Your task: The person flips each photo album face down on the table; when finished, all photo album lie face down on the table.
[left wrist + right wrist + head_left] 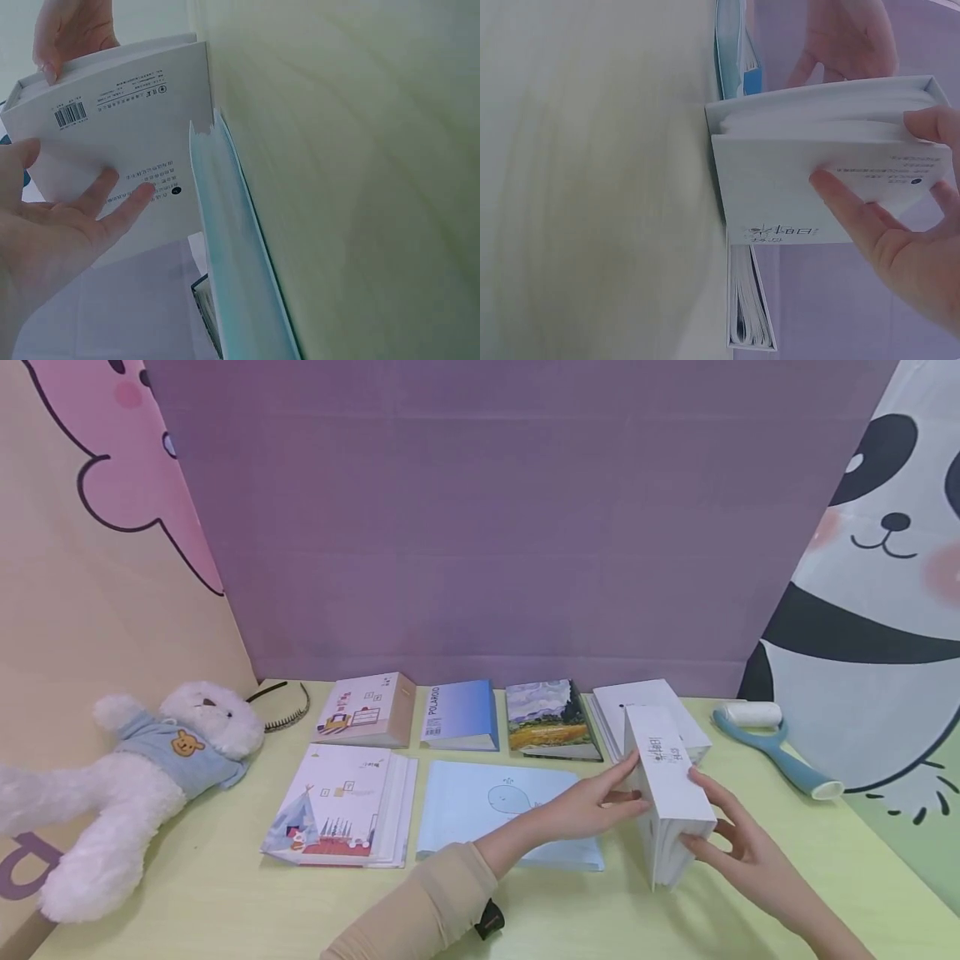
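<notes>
A thick white photo album (pixel 667 777) stands on its edge at the right of the table, spine upward with printed characters. My left hand (pixel 592 802) touches its left cover; in the left wrist view, extended fingers (pixel 105 191) lie against the printed back with a barcode. From the other side my right hand (pixel 750 852) grips the album, its thumb at the page edges and fingers on the cover, as the right wrist view shows. Behind it lies another white album (pixel 682 693), partly hidden. A light blue whale album (pixel 465 802) lies under my left forearm.
Along the back lie a pink album (pixel 367 710), a blue Polaroid album (pixel 459 714) and a landscape-cover album (pixel 551 718). A tent-print album (pixel 330 810) is front left. A plush toy (pixel 180 752), headband (pixel 288 714), lint roller (pixel 780 747) and small black object (pixel 491 920) lie around.
</notes>
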### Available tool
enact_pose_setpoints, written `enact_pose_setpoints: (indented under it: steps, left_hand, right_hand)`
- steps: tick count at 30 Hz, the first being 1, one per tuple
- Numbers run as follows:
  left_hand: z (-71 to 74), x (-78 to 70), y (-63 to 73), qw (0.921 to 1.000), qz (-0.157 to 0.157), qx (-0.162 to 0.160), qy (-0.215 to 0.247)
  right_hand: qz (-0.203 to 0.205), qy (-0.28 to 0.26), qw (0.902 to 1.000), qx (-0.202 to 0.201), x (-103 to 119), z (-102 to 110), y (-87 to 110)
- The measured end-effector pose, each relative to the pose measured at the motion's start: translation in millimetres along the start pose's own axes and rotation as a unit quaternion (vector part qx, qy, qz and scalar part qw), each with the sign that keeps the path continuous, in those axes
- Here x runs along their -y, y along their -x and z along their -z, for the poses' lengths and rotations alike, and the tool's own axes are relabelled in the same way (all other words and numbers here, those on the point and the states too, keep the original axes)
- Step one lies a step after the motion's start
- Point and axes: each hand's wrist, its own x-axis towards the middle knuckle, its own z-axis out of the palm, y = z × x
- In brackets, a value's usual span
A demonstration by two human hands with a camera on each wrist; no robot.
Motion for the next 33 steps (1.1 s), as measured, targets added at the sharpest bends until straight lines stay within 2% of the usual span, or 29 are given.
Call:
enact_pose_setpoints:
  steps: [4,9,11,15,20,24,30,33]
  left_hand:
    - [-1.4,1.2,-1.4,0.9999,0.002,0.001,-0.011]
    - [-3.8,-0.1,-3.3,0.9996,0.010,0.009,-0.024]
    - [-4.7,-0.6,-3.5,0.9990,0.012,0.017,-0.040]
    - [-6.5,-0.1,-3.8,0.9969,0.018,0.043,-0.064]
    - [-9.3,0.8,-4.2,0.9939,0.035,0.077,-0.071]
    - [-10.7,0.1,-4.6,0.9901,0.040,0.090,-0.099]
    - [-11.6,0.6,-6.0,0.9865,0.036,0.114,-0.112]
    - [-12.7,1.5,-6.7,0.9823,0.038,0.127,-0.132]
  right_hand:
    - [-0.029,0.014,0.9995,0.008,0.1,3.4,-0.2]
    - [-0.021,-0.017,0.9995,0.014,-6.3,10.5,-2.5]
    - [-0.030,-0.036,0.9988,0.013,-8.3,13.7,-3.9]
    - [-0.082,-0.047,0.9955,-0.007,-7.4,18.8,-8.0]
    - [-0.148,-0.070,0.9861,-0.029,-2.3,22.5,-12.3]
    - [-0.192,-0.060,0.9790,-0.031,2.7,24.0,-13.3]
    - [-0.232,-0.043,0.9715,-0.019,5.2,29.5,-15.3]
    - [-0.247,-0.031,0.9685,-0.009,1.6,33.4,-15.1]
